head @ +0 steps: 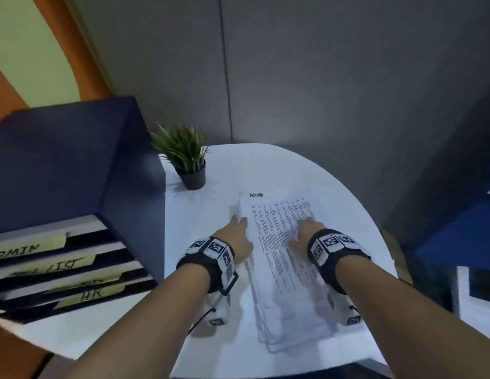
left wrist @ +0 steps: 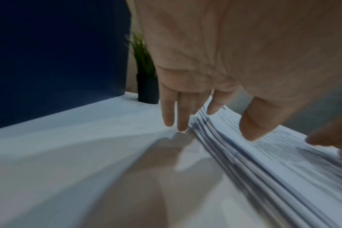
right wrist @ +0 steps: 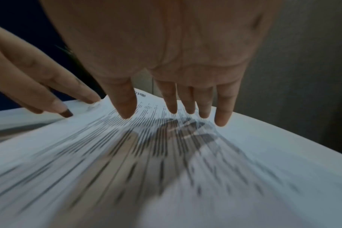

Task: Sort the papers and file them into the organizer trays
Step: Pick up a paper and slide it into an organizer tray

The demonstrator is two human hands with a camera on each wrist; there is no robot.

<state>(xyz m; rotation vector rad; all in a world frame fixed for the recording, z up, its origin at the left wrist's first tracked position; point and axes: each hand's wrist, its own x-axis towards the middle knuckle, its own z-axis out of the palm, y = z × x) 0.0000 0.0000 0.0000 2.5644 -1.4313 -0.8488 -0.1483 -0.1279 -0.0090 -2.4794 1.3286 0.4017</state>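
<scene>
White round table (head: 334,181) under both hands | blue trays (head: 60,255), tabbed, left of left hand (head: 235,239) | printed paper stack (head: 282,263) under flat, unclenched right hand (head: 304,233) | left fingers (left wrist: 169,111) straight at stack's left edge

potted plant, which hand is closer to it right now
Left. The left hand lies at the left edge of the paper stack, on the side of the potted plant. The right hand rests on the top sheet, farther right.

Head view looks down, wrist views close, sharing paper stack (head: 282,258)
</scene>
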